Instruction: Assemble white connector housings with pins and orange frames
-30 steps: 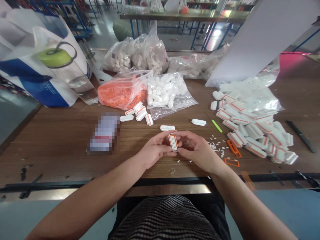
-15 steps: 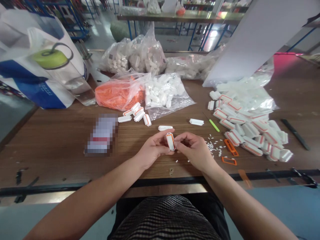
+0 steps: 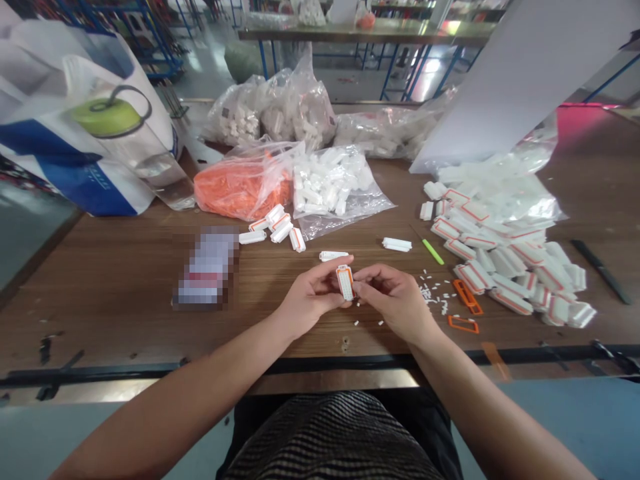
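A small white connector housing (image 3: pixel 345 283) with an orange seal and a grid of holes is held above the table, its holed face toward me. My left hand (image 3: pixel 313 297) is closed around it from the left, index finger behind its top end and thumb near its lower end. Thumb and index finger of my right hand (image 3: pixel 393 297) pinch at its right edge. Whether a tiny piece sits between these fingertips is too small to tell. A few tiny white plugs (image 3: pixel 381 323) lie below the hands, and a small heap of plugs (image 3: pixel 427 293) is scattered right of my right hand.
Finished-looking white housings (image 3: pixel 517 267) pile up on the right, near orange frames (image 3: pixel 467 297), a green-handled pick (image 3: pixel 433 252) and a black strip (image 3: pixel 600 270). Behind lie a bag of orange parts (image 3: pixel 240 190) and a bag of white parts (image 3: pixel 333 183). A blurred flat object (image 3: pixel 207 267) lies left.
The view has shifted slightly. Both hands stay at the housing, which has turned a little. A tiny white piece now shows just below my right fingertips.
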The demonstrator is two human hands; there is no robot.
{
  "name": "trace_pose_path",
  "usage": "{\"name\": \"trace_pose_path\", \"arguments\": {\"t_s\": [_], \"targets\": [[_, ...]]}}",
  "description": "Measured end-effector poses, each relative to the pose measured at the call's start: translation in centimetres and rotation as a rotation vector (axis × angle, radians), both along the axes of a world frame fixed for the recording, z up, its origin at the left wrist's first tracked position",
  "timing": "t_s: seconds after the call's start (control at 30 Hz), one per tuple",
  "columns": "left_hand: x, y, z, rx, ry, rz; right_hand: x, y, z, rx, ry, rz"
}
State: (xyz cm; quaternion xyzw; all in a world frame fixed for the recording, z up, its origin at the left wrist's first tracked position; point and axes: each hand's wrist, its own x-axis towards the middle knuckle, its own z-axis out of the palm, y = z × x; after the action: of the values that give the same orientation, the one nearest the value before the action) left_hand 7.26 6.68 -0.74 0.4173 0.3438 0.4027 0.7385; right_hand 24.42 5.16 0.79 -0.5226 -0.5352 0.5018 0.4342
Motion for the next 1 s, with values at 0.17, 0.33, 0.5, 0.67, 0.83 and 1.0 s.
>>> {"name": "trace_pose_path", "arguments": {"t_s": [0.17, 0.33, 0.5, 0.67, 0.83, 1.0], "targets": [[-0.19, -0.03, -0.05, 0.097, 0.065, -0.019, 0.31, 0.21, -0.39, 0.057, -0.014, -0.026], [-0.34, -0.02, 0.09, 0.139, 0.100, -0.044, 0.65, 0.39, -0.58, 0.044, 0.023, 0.006], [-0.33, 0.04, 0.19, 0.089, 0.091, -0.054, 0.73, 0.42, -0.77, 0.036, 0.096, 0.006], [-0.43, 0.12, 0.31, 0.050, 0.089, -0.064, 0.72, 0.45, -0.90, 0.038, 0.123, 0.009], [-0.53, 0.21, 0.24, 0.024, 0.066, -0.077, 0.64, 0.50, -0.81, 0.004, 0.168, -0.016], [-0.52, 0.41, -0.14, -0.005, 0.021, -0.076, 0.44, 0.37, -0.49, -0.012, 0.112, -0.039]]}}
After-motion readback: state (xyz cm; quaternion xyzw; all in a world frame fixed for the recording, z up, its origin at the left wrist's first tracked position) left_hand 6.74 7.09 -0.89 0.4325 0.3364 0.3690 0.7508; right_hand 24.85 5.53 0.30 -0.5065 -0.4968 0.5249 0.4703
